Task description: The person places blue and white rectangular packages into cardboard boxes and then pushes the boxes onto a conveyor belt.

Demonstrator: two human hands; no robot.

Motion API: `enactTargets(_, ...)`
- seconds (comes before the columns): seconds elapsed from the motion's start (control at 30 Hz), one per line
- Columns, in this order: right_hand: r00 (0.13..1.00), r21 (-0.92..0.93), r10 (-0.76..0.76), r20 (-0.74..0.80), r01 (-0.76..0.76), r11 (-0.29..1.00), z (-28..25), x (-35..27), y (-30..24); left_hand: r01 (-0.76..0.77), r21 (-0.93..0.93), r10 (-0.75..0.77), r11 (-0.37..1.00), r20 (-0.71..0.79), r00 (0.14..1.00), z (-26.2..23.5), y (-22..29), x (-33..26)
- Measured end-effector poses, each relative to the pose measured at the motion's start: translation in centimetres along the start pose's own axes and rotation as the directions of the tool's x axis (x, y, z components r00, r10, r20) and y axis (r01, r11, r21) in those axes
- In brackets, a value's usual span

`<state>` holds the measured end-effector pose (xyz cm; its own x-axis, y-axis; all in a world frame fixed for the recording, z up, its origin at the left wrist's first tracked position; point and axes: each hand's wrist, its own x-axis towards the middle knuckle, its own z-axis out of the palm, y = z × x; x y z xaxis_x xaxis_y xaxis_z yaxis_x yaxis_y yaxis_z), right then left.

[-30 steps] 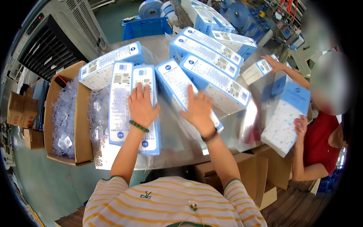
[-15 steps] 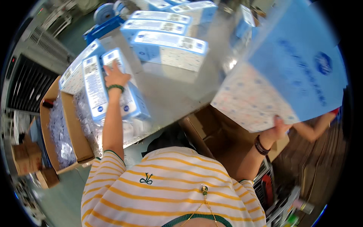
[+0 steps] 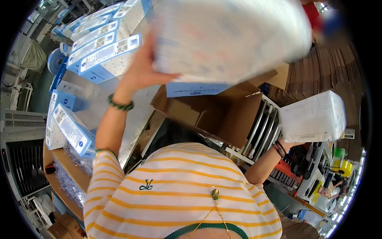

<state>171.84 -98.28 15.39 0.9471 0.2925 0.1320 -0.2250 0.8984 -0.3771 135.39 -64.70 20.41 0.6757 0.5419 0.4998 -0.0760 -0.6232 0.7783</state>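
Observation:
My left hand [image 3: 144,67] grips the left end of a large carton-like box [image 3: 234,40], its pale patterned face smeared by motion. It is raised above an open brown carton [image 3: 207,115]. A blue strip [image 3: 199,89] shows under the pale face; I cannot tell whether it belongs to the same box. Off to the right, my right hand [image 3: 289,144] holds a second box [image 3: 312,117], mostly white on the sides that show, from below; most of its fingers are hidden behind it.
Several blue-and-white boxes [image 3: 107,55] line the metal table [image 3: 119,93]. Two more lean by a carton of clear plastic pieces [image 3: 65,175] at the left. Metal rollers [image 3: 264,123] run beside the open carton. Flattened cardboard [image 3: 326,73] is stacked at right, near a person's red sleeve [image 3: 310,16].
My left hand has left the boxes on the table and now holds a raised box over the open carton. My right hand's box has moved lower and turned. The view has swung rightward.

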Motion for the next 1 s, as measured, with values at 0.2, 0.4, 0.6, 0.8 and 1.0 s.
enactTargets(0.2, 0.914, -0.821, -0.265, 0.306, 0.395, 0.412, -0.4, -6.7, 0.7, -0.374, 0.288, -0.086, 0.881, 0.877, 0.472, 17.0, -8.6, -4.6)
enactTargets(0.4, 0.630, -0.758, 0.542, 0.557, 0.652, 0.021, 4.3, -10.6, 10.0, -0.243, 0.266, -0.254, 0.933, 0.964, 0.079, 24.7, -14.4, -11.0)
enactTargets(0.6, 0.456, -0.302, 0.835, 0.307, 0.879, -0.368, -10.2, -10.2, 21.8, -0.110, 0.009, 0.012, 0.994, 0.983, 0.185, 23.2, -8.4, -5.5)
enactTargets(0.8, 0.025, -0.942, 0.965, -0.261, 0.211, -0.261, -9.1, -12.8, 27.6, 0.171, -0.031, -0.167, 0.985, 0.100, 0.981, -4.6, -12.2, 3.9)
enactTargets(1.0, 0.000, -0.385, 0.460, 0.888, 0.547, 0.743, 22.8, -17.3, 40.6, 0.708, 0.686, -0.466, -0.166, -0.688, 0.557, -32.6, -29.3, -7.3)
